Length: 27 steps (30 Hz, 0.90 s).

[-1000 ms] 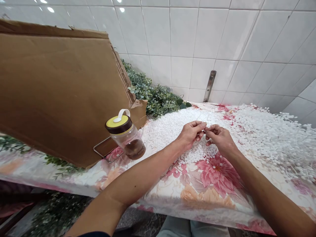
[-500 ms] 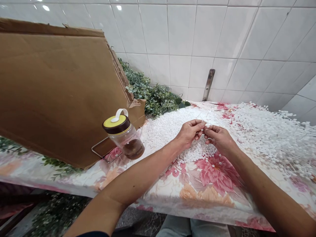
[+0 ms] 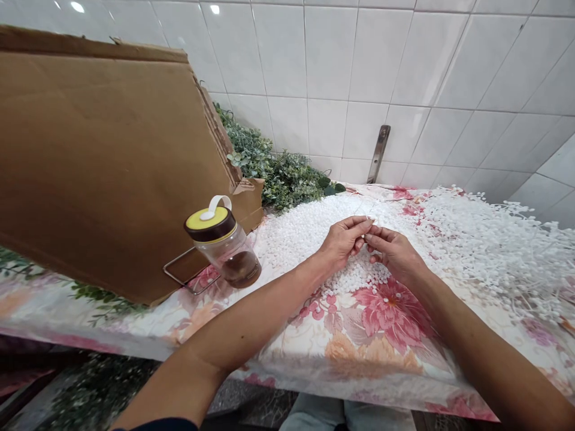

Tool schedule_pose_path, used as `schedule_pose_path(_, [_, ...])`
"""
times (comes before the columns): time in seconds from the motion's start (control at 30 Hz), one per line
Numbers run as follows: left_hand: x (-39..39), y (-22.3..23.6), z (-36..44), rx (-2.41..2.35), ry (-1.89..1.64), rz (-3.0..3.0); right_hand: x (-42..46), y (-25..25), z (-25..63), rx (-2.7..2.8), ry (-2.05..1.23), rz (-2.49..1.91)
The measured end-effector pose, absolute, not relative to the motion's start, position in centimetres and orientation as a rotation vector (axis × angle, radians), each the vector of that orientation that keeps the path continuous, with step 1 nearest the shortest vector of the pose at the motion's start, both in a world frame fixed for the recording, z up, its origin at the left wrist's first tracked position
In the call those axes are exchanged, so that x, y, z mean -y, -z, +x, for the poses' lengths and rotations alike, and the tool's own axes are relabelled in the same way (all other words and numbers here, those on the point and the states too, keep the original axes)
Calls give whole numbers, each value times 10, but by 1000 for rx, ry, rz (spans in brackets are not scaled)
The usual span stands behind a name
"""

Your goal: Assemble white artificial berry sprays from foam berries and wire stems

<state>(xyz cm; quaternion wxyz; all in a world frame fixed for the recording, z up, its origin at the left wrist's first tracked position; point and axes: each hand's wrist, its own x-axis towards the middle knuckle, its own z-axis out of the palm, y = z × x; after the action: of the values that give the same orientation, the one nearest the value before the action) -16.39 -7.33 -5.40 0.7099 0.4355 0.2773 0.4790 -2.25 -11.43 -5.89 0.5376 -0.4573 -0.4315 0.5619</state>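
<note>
Over a heap of loose white beads (image 3: 291, 233), my two hands meet fingertip to fingertip. My left hand (image 3: 345, 244) pinches between thumb and forefinger, closed on a thin white stem that is mostly covered by the fingers. From the right, my right hand (image 3: 392, 250) is closed in a pinch at the same spot. A tiny white bead seems to be between its fingertips, too small to see clearly. To the right lies a large pile of white beaded stems (image 3: 489, 245), with round white tips.
A clear jar (image 3: 240, 266) with a yellow and brown lid holds brown liquid beside my left forearm. Behind it stands a large cardboard box (image 3: 103, 161). Green artificial foliage (image 3: 291, 179) lies against the tiled wall (image 3: 327, 54). A floral cloth (image 3: 305, 353) covers the table.
Both hands stay together over the beads, shifted very slightly left in view. The white bit that showed between the fingertips is now more hidden. The view has moved a little.
</note>
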Motion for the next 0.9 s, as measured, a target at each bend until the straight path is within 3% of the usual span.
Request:
schedule_pose_path(0.63, [70, 51, -167, -609, -1055, 944, 118, 54, -28, 972, -1313, -1093])
schedule_pose_path(0.9, [72, 54, -163, -563, -1023, 921, 112, 60, -25, 1107, -1028, -1328])
